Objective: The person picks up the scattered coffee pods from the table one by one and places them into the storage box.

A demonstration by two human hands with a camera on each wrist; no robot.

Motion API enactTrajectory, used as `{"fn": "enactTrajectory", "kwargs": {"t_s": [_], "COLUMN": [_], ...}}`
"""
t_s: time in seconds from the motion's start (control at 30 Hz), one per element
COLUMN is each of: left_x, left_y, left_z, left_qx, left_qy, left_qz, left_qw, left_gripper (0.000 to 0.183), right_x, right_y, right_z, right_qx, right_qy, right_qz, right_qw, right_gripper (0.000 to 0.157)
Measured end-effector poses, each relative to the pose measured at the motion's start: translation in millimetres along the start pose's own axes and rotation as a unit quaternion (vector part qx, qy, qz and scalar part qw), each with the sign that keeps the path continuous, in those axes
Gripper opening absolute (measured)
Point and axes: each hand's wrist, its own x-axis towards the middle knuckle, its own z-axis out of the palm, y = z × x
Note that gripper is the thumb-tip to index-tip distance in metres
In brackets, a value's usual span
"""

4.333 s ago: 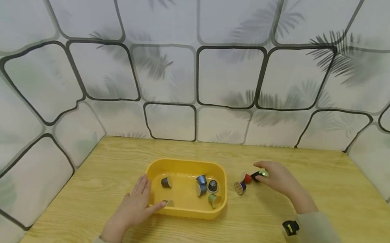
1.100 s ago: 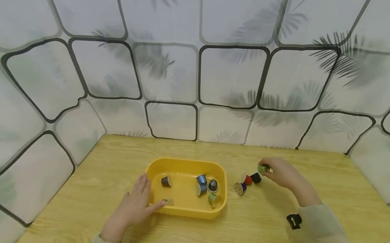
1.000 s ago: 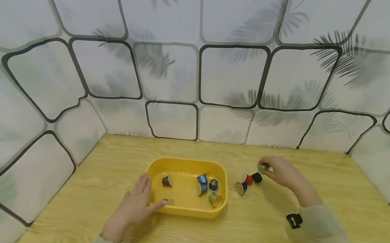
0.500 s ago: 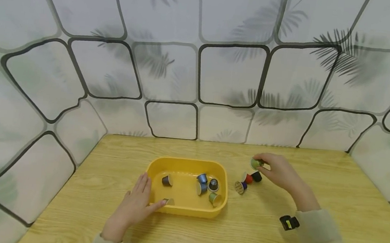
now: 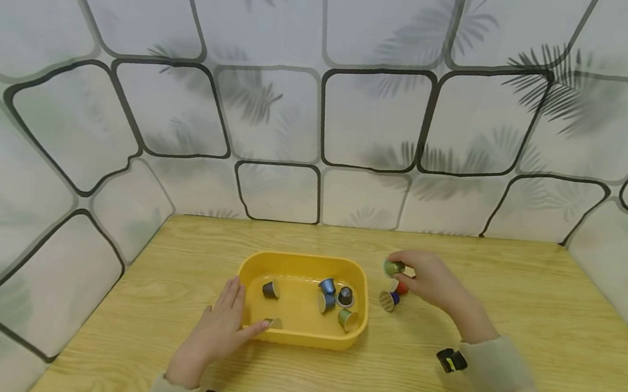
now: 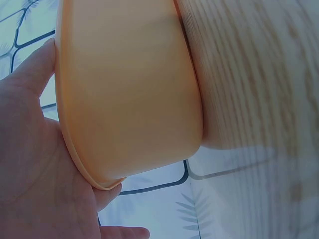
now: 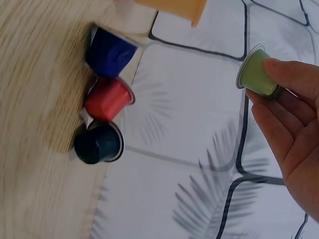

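Observation:
My right hand pinches a green coffee capsule between thumb and fingers, held above the table right of the yellow tray. Below it in the right wrist view lie a dark blue capsule, a red capsule and a dark green-black capsule in a row; the hand hides the last one in the head view. My left hand rests on the tray's left front corner, fingers extended along the left rim and thumb along the front rim. The left wrist view shows its palm against the tray's rim.
Inside the tray lie several capsules: a dark one at left, a blue one, a black one and a green one at right, and a pale one by the thumb. A patterned wall covering stands behind the wooden table.
The right hand has lifted the green capsule from beside the dark one and moved it left toward the tray, over the loose capsules. The left hand and tray have stayed put.

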Motion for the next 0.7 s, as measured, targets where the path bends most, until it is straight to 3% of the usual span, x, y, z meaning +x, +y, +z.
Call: {"fn": "enactTrajectory", "kwargs": {"t_s": [0.3,0.7], "left_x": [0.2,0.7], "left_y": [1.6,-0.9], "left_z": [-0.8,1.3], "left_qx": [-0.002,-0.004], "left_qy": [-0.003,-0.002], "left_qz": [0.003,0.001], "left_qw": [1.0,1.0], "left_gripper": [0.09,0.089], "right_x": [13,27], "right_y": [-30,-67], "right_z": [11.7,43.9], "right_qx": [-0.012,-0.003], "right_qy": [-0.06,-0.139], "right_qz": [-0.04,-0.11], "right_qw": [0.997,0.984], "right_gripper": [0.027,0.017]}}
